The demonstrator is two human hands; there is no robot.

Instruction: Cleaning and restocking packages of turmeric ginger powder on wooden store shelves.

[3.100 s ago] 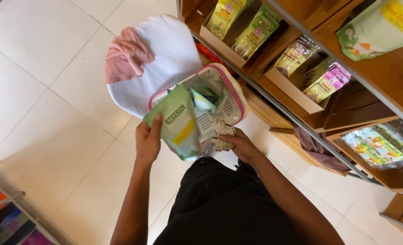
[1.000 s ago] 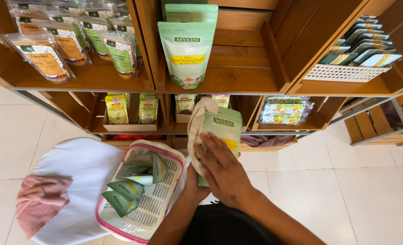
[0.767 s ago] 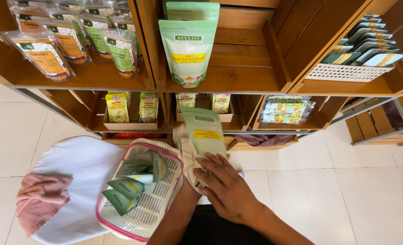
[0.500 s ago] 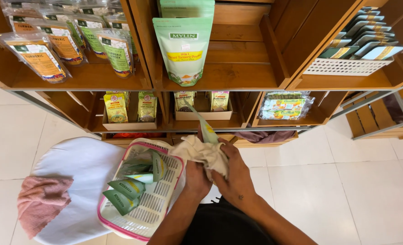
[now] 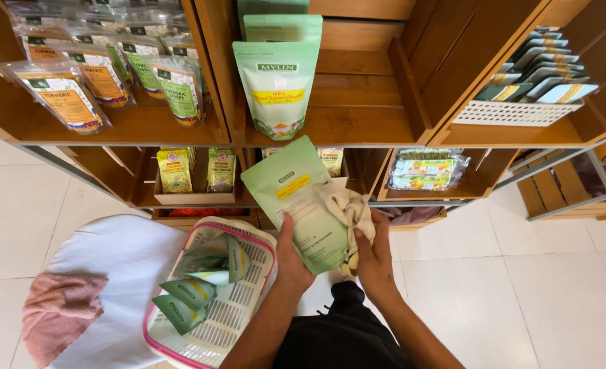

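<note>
Looking down, head view: a person is standing before a wooden shelf unit, both hands raised in front of it.
Left hand: is closing around the lower left edge of a flat light-green pouch, thumb lying across its face.
Right hand: is closing on a cream cloth and pressing it against the right edge of the pouch.
Pouch: is being held tilted, its top leaning left, just below the middle compartment of the shelf unit and in front of the lower one.
Cloth: is bunching up between the right hand and the pouch, touching both.
Basket: a white plastic basket with a pink rim is resting left of the pouch, near the left forearm, and is holding several small green packets.
White cover: is lying under the basket, left of the pouch, with a pink cloth sitting at its far left end.
Large green bag: is standing upright in the middle compartment, directly above the pouch.
Clear spice bags: are leaning in the compartment up and left of the pouch.
White tray: is sitting in the compartment up and right of the pouch, filled with slim packets.
Floor: pale tiles are showing right of the pouch.
</note>
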